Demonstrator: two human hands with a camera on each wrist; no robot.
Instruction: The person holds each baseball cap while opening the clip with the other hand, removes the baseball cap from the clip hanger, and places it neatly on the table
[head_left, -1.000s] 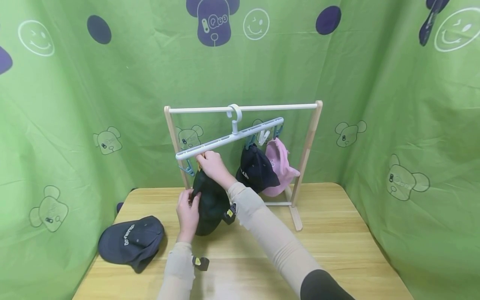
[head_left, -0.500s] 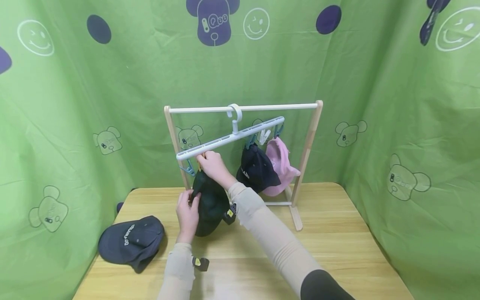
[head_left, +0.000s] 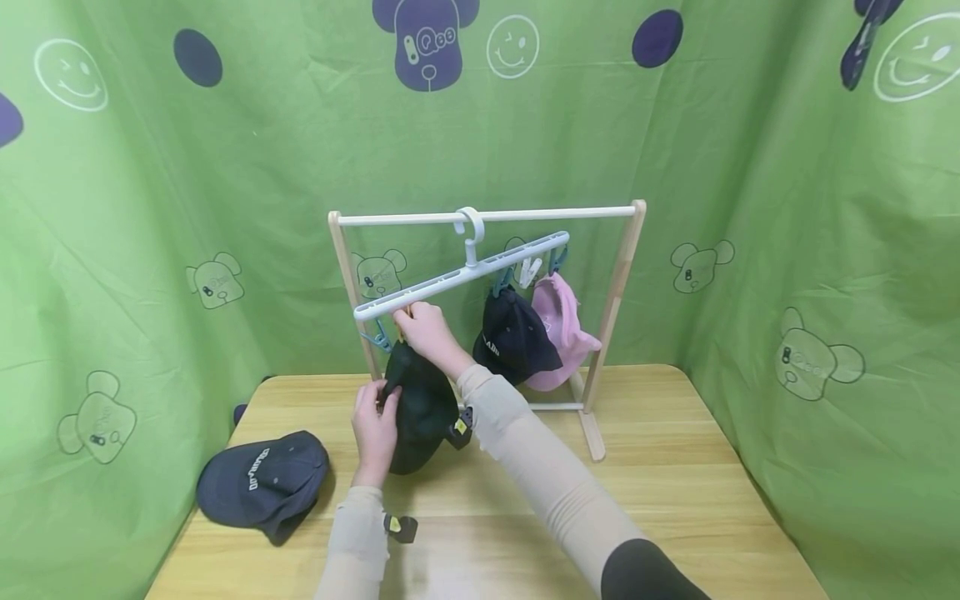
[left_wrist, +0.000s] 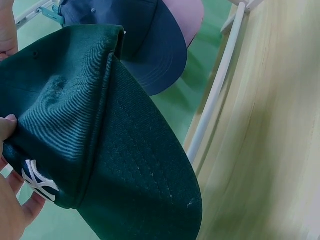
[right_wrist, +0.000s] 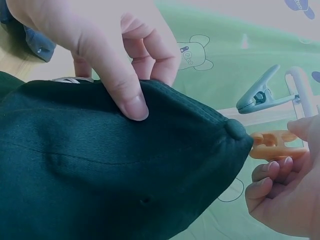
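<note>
My left hand (head_left: pixel 375 429) pinches a dark green baseball cap (head_left: pixel 420 408) by its crown, thumb on one side and fingers on the other. The cap hangs below the lower left end of a white clip hanger (head_left: pixel 461 275). In the left wrist view its brim (left_wrist: pixel 150 165) points down and a white emblem (left_wrist: pixel 40 182) shows. My right hand (head_left: pixel 433 337) pinches an orange clip (right_wrist: pixel 272 145) on the hanger. That clip's tip meets the cap beside its top button (right_wrist: pixel 236 130); whether it bites the cloth I cannot tell. A blue-green clip (right_wrist: pixel 260 92) hangs close by.
The tilted hanger hooks over the rail (head_left: pixel 555 214) of a wooden rack. A navy cap (head_left: pixel 513 337) and a pink cap (head_left: pixel 562 333) hang from its right half, with a white clip (head_left: pixel 528 272) between them. Another navy cap (head_left: pixel 262 483) lies at the table's left.
Both hands keep their holds with hardly any motion. The hanger has tilted very slightly more, its right end a touch higher.
</note>
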